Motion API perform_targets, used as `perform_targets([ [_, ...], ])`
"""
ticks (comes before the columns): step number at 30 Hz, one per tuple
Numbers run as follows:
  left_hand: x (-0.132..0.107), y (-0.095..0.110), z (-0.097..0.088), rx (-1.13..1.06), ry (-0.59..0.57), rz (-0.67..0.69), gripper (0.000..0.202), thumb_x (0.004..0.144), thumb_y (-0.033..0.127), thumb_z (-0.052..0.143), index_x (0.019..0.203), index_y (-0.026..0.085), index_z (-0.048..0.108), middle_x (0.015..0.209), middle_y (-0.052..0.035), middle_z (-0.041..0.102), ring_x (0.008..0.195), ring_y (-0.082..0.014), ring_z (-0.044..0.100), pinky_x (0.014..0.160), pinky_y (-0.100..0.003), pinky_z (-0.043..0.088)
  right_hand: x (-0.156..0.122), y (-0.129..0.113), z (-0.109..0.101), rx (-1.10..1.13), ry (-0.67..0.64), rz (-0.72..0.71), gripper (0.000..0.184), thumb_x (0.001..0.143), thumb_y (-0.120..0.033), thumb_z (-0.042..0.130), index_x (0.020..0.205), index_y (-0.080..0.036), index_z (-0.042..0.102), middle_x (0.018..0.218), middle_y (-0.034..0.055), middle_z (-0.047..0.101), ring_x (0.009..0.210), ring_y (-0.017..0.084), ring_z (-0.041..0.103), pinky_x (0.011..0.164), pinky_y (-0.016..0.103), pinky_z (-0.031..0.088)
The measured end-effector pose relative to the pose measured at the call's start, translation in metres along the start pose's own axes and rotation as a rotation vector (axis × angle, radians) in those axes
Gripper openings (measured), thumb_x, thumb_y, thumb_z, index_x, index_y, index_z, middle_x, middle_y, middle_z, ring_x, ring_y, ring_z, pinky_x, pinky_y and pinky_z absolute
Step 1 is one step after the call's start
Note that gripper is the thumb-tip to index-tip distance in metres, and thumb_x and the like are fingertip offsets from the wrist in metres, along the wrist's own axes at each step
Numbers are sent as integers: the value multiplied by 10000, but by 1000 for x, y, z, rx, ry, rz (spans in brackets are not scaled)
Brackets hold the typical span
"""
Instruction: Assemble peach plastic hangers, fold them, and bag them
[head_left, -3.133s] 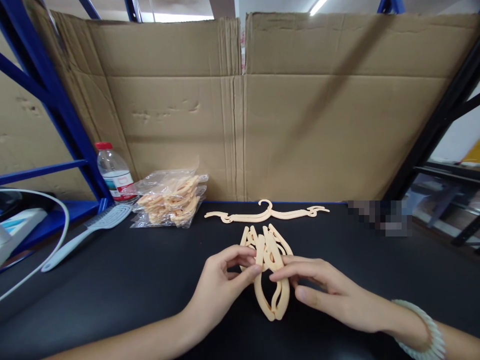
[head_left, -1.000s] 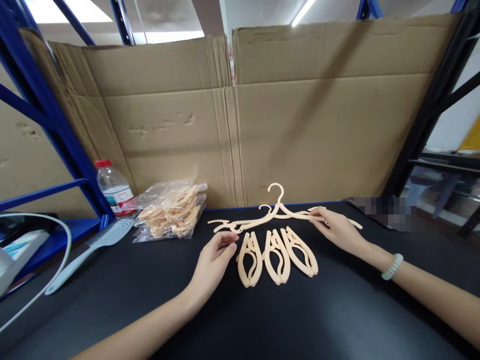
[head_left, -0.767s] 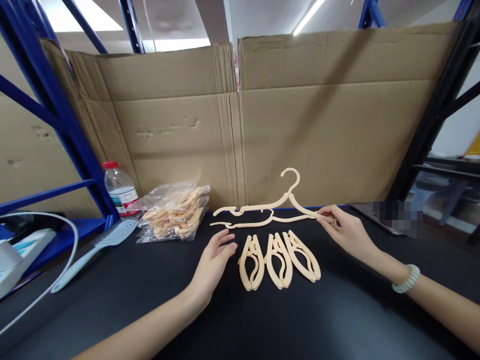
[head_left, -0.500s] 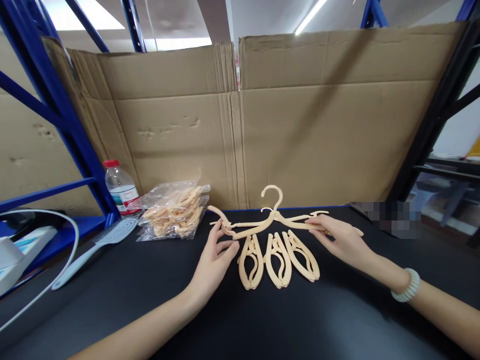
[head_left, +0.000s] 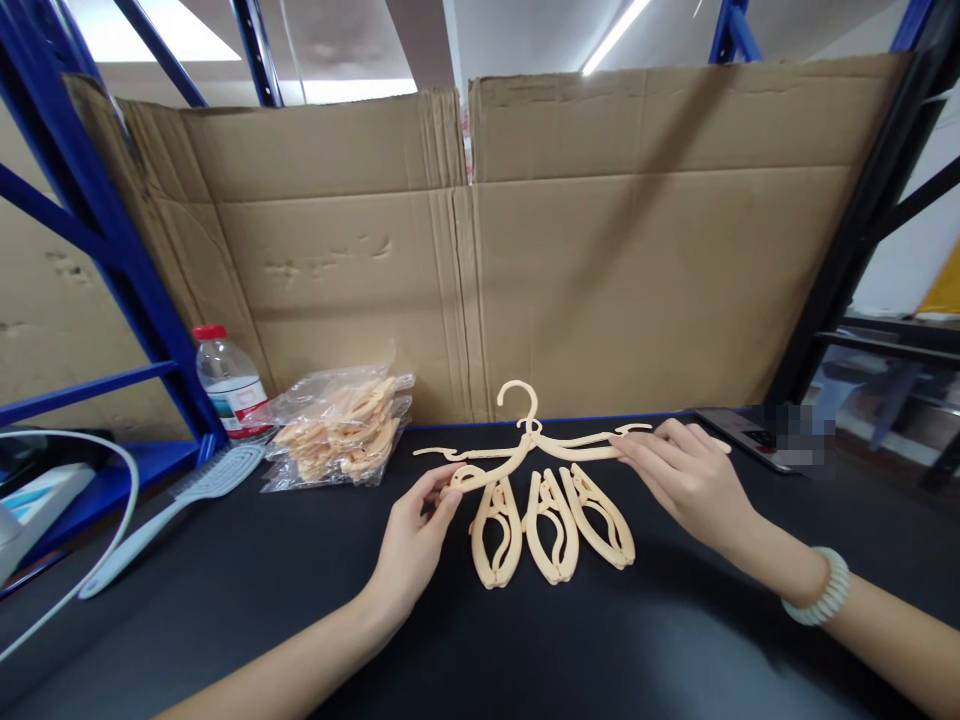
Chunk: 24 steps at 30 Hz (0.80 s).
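Observation:
My left hand (head_left: pixel 416 530) pinches the left arm of a cream folding clothes hanger (head_left: pixel 504 470), its thumb and fingers closed near the tip. That arm's outer end is partly hidden by the fingers. On the other side, my right hand (head_left: pixel 686 475) has its fingers closed on the right arm, whose end pokes out past the knuckles. The hook points up. A second spread hanger (head_left: pixel 487 453) of the same colour lies just behind. In front, three folded hangers sit side by side: left (head_left: pixel 481 540), middle (head_left: pixel 573 530) and right (head_left: pixel 592 525).
Clear bags of folded hangers (head_left: pixel 345 435) are stacked at back left, beside a red-capped bottle (head_left: pixel 232 385). A pale blue hairbrush (head_left: pixel 180 505) and a white cable (head_left: pixel 135 500) lie at left. Cardboard (head_left: pixel 637 250) walls the back. A dark flat device (head_left: pixel 739 430) rests at right.
The held hanger's left outer piece, curled upward before, has turned down into my left fingers. My left hand has closed from a looser touch to a pinch. The view has shifted slightly.

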<state>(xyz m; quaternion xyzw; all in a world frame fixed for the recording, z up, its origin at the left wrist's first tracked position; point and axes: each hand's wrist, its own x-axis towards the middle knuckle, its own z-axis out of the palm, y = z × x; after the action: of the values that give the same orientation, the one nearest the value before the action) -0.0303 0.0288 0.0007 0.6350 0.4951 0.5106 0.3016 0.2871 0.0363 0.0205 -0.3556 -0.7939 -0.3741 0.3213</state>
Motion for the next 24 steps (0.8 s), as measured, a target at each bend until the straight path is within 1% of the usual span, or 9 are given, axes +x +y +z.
perform_targets([
  [4, -3, 4, 2, -80, 3, -50, 355, 813, 384, 585, 1096, 174, 625, 1054, -74, 676, 884, -208, 607, 733, -307, 497, -1, 1, -5, -188, 38, -54, 262, 877, -17, 494, 1085, -103, 628, 1059, 118, 703, 841, 230, 631, 702, 349, 469],
  [6, -4, 6, 3, -145, 4, -68, 375, 804, 384, 594, 1103, 159, 611, 1021, -77, 681, 829, -195, 622, 727, -307, 513, -1, 0, -5, -211, 36, -38, 271, 871, -13, 493, 1081, -113, 633, 1171, 145, 654, 870, 245, 636, 714, 369, 476],
  [8, -5, 8, 4, -195, 13, -78, 382, 792, 378, 611, 1096, 147, 605, 983, -76, 686, 801, -188, 632, 756, -318, 522, 0, -2, -4, -159, 40, 14, 272, 879, -22, 476, 1068, -134, 635, 1267, 172, 582, 911, 258, 635, 722, 389, 487],
  [11, -7, 12, 5, -249, 24, -97, 376, 768, 377, 642, 1061, 142, 612, 961, -75, 688, 815, -195, 647, 803, -333, 524, 1, -5, 1, 96, 102, 145, 296, 900, -34, 437, 1090, -174, 614, 1323, 175, 505, 950, 224, 634, 759, 375, 520],
  [14, -8, 16, 6, -295, 25, -116, 381, 751, 376, 667, 1046, 142, 613, 957, -71, 689, 847, -202, 657, 837, -336, 522, 1, -9, 5, 397, 168, 304, 225, 909, -104, 485, 1067, -212, 603, 1164, 111, 602, 974, 203, 636, 841, 360, 530],
  [16, -8, 18, 6, -307, 30, -119, 390, 746, 373, 676, 1053, 141, 614, 967, -71, 689, 857, -202, 657, 851, -337, 519, 1, -11, 7, 578, 127, 409, 175, 900, -177, 537, 1056, -230, 595, 1041, 68, 652, 959, 208, 648, 857, 364, 535],
  [17, -8, 19, 6, -310, 31, -118, 395, 747, 372, 679, 1060, 141, 614, 976, -72, 688, 860, -202, 657, 854, -339, 519, 0, -12, 7, 674, 97, 462, 175, 897, -213, 552, 1068, -234, 582, 1024, 61, 658, 942, 207, 655, 845, 362, 544],
  [21, -7, 20, 4, -320, 28, -102, 408, 762, 367, 683, 1095, 143, 608, 1013, -75, 681, 878, -193, 653, 861, -328, 518, 1, -14, 4, 1018, 81, 672, 314, 895, -301, 565, 1189, -226, 483, 1007, 77, 659, 850, 188, 669, 781, 350, 567],
  [24, -7, 23, 3, -341, 44, -89, 413, 768, 361, 686, 1110, 146, 598, 1029, -75, 674, 897, -187, 649, 850, -310, 526, 5, -15, 1, 1144, 36, 759, 288, 887, -340, 575, 1135, -197, 539, 870, 65, 663, 736, 172, 643, 712, 335, 562],
])
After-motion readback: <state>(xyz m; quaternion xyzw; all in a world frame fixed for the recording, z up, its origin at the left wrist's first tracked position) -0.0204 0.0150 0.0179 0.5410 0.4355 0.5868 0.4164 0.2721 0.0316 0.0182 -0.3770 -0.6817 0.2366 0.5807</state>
